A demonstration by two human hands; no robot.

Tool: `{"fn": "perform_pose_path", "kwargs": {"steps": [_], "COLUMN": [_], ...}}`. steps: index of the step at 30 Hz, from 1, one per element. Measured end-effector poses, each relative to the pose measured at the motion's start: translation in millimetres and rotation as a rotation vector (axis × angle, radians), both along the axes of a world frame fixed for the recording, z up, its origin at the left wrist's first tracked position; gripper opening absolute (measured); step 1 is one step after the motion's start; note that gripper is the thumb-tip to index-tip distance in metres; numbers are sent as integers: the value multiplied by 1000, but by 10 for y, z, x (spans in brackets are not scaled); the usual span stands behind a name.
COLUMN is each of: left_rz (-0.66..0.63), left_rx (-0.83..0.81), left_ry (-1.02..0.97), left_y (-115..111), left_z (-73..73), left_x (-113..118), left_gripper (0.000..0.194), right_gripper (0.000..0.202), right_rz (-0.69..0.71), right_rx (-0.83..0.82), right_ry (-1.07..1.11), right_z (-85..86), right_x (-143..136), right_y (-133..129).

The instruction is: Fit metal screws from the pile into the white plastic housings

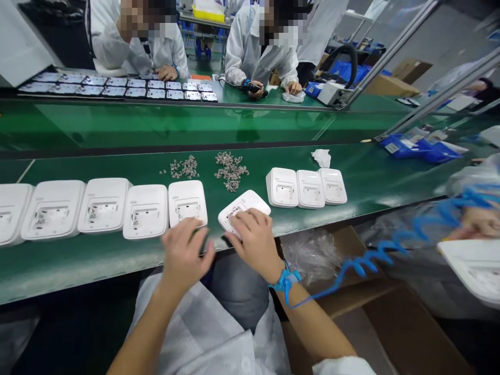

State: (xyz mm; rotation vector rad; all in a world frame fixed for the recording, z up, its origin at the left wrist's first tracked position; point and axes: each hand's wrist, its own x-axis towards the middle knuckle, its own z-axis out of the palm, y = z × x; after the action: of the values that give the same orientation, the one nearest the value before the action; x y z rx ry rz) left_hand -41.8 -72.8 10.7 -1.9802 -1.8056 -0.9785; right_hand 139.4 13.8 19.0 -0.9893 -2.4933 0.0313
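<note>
My right hand (pixel 255 239) is on a turned white plastic housing (pixel 250 200), its fingers over the recess and its thumb by the near edge. What lies under those fingertips is hidden. Slightly blurred, my left hand (pixel 187 252) is at the near edge of another white housing (pixel 187 192), fingers apart and bent. A dark patch shows between its thumb and forefinger; I cannot make out what it is. Several more white housings (pixel 146 208) stand in a row to the left, some with small metal parts in their recesses. Three white housings (pixel 283 182) stand together on the right.
Two piles of small metal parts (pixel 231 169) lie behind the housings on the green bench (pixel 273 151). A coiled blue cord (pixel 390 245) runs from my right wristband. Cardboard box (pixel 344 250) below right. Co-workers sit opposite; a hand at right holds a white housing (pixel 474 260).
</note>
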Motion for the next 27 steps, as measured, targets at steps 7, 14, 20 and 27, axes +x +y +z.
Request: {"fn": "perform_pose_path", "kwargs": {"steps": [7,14,20,27], "left_rz": [460,488,564,679], "left_rx": [-282,-341,-325,-338], "left_ry": [211,261,188,217], "left_y": [-139,-288,-417,-558], "left_z": [-31,18,61,106], "left_x": [-451,-410,-413,-691], "left_gripper": [45,39,38,36], "right_gripper": [45,34,32,33], "right_rz": [186,544,691,819], "right_rx": [-77,-166,-193,-225], "right_ry": [-1,54,1,10], "right_z": [-20,38,85,188], "right_x": [110,84,-129,-614], "right_y": [-50,181,303,343]}}
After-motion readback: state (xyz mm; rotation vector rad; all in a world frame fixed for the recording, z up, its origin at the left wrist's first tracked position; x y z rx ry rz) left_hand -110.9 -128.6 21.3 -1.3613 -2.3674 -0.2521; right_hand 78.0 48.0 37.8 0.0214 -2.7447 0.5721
